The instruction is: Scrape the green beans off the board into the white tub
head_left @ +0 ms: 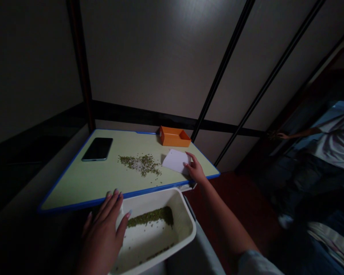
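My right hand (pixel 193 168) pinches a white card (pixel 176 161) by its right end, holding it tilted over the table. Left of the card, a scatter of small green seeds or pods (pixel 145 164), with a whitish patch among them, lies on the pale green tabletop (pixel 103 179). My left hand (pixel 106 227) grips the left rim of a white plastic tub (pixel 186 225), thumb over its inside and fingers by the table edge. More of the green pieces (pixel 151 217) are heaped along the tub's far side. The tub's near left corner is hidden by my left hand.
An orange open box (pixel 175 137) stands at the table's far right edge. A dark-screened phone or tablet (pixel 98 149) lies at the left. A panelled wall (pixel 154 57) rises behind the table. Off to the right, another person (pixel 335 145) stretches out an arm.
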Tool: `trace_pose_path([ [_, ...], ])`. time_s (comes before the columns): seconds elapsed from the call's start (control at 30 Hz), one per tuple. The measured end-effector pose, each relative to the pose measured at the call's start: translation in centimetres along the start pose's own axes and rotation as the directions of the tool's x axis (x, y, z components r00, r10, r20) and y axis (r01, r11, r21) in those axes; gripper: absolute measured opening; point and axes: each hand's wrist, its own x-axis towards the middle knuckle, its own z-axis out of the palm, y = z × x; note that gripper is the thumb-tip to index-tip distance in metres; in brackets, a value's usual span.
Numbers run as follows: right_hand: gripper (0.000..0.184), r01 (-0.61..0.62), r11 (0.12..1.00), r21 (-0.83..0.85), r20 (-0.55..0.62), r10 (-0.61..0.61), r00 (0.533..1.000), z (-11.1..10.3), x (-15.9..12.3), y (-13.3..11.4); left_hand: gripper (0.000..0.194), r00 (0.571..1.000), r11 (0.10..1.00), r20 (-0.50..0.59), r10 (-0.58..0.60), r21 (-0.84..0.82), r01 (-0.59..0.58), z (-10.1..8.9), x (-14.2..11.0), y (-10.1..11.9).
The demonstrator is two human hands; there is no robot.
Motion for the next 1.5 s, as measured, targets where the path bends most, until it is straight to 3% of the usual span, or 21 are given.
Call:
trace_pose_path([
  [0.3,0.067,0.019,1.000,0.001,0.036,-0.019,0.999,0.2,0.1,-0.6,0.058,1.000,1.000,0.031,0.001,-0.011,-0.001,-0.3,-0.1,0.0],
  [0.63,0.072,-0.033,0.988,0.154,0.035,0.028,0.999,-0.3,-0.8,-0.7,0.060,0.999,1.000,0.032,-0.005,-0.028,0.006,-0.3,-0.1,0.2],
  [1.03,0.078,-0.053,0.994,0.092,-0.032,0.056,0.998,0.1,-0.3,-0.5,0.055,1.000,1.000,0.016,0.003,-0.010,-0.003,0.0,-0.1,-0.1],
  [1.27,0.077,-0.085,0.982,0.167,0.044,0.079,0.996,-0.1,-0.4,-1.2,0.058,1.000,1.000,0.024,0.001,-0.009,-0.001,-0.1,0.0,0.0],
  [1.5,0.066,-0.038,0.989,0.145,0.081,0.026,0.996,0.3,0.1,-1.4,0.057,1.000,1.000,0.026,-0.014,-0.011,0.014,-0.1,-0.1,0.0],
])
